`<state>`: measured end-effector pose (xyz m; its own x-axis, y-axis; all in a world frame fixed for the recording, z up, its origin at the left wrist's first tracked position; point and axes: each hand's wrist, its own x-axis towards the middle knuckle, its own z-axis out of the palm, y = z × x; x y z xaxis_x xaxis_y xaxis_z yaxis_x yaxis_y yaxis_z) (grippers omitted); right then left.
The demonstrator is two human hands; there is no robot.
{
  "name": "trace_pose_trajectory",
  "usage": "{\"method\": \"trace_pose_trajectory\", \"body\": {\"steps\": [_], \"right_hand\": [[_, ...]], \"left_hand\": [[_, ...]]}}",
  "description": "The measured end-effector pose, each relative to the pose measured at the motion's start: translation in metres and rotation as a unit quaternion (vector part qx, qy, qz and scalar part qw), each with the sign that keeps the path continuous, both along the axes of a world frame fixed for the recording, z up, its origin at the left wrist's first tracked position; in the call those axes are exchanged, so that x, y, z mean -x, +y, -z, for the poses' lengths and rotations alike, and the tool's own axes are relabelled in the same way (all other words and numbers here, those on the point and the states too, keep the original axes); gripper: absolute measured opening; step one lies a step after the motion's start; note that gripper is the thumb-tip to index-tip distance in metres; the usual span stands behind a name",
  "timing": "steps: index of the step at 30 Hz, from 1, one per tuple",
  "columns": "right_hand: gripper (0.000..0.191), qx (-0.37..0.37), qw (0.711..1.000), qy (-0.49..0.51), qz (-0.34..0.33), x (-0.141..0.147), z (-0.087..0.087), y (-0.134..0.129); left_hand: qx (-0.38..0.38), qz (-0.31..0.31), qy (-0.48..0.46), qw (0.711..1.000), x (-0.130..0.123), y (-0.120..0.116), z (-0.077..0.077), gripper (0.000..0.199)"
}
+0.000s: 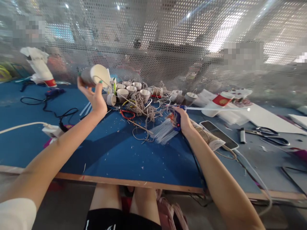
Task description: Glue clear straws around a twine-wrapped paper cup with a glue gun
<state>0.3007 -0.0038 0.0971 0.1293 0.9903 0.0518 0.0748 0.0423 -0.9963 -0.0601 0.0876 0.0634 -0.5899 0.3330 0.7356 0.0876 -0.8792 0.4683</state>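
Cup [99,72] in left hand [94,99], glue gun [177,122] in right hand [184,119]
Gripping both, cup above table [144,159]; red label [221,100] too blurred to read.

Phone [219,134] just lying on the right of the table [139,159], 1 pair of dark-handled scissors [260,133] nearby, little black-and-white stick thing [243,136] between them. White power strip [51,130] off left, big perforated metal screen [155,48] behind everything.
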Motion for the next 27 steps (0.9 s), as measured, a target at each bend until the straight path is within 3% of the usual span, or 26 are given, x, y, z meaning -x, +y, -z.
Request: {"method": "trace_pose_trajectory", "body": {"steps": [4,5,6,8,10,12,15,21,24,27], "right_hand": [[0.041,-0.007,0.998,-0.064,-0.002,0.013,-0.002,-0.008],[0.040,-0.003,0.997,-0.083,0.001,0.015,-0.002,-0.009],[0.040,0.004,0.995,-0.095,0.002,0.016,-0.002,-0.009],[0.041,0.009,0.995,-0.098,-0.004,0.017,-0.001,-0.009],[0.041,0.007,0.996,-0.088,-0.021,0.017,0.001,-0.009],[0.042,-0.004,0.996,-0.089,-0.021,0.018,0.001,-0.011],[0.047,-0.050,0.991,-0.122,0.010,0.019,0.002,-0.013],[0.050,-0.113,0.980,-0.155,0.046,0.016,0.004,-0.009],[0.045,-0.200,0.933,-0.272,0.122,0.010,0.004,-0.006],[0.040,-0.266,0.872,-0.354,0.206,0.004,0.003,-0.006]], "left_hand": [[0.028,0.098,0.069,0.992,-0.046,-0.027,0.003,0.082],[0.068,0.172,0.092,0.979,-0.055,-0.035,0.004,0.081],[0.117,0.258,0.107,0.953,-0.063,-0.044,0.004,0.076],[0.227,0.421,0.107,0.872,-0.074,-0.063,0.005,0.062],[0.310,0.531,0.056,0.787,-0.081,-0.078,0.007,0.055],[0.363,0.591,0.000,0.720,-0.088,-0.087,0.012,0.049],[0.392,0.621,-0.019,0.679,-0.100,-0.091,0.022,0.046],[0.404,0.585,-0.013,0.703,-0.117,-0.091,0.031,0.047],[0.383,0.553,-0.011,0.740,-0.117,-0.090,0.035,0.051],[0.354,0.491,0.032,0.796,-0.114,-0.085,0.043,0.054]]}}
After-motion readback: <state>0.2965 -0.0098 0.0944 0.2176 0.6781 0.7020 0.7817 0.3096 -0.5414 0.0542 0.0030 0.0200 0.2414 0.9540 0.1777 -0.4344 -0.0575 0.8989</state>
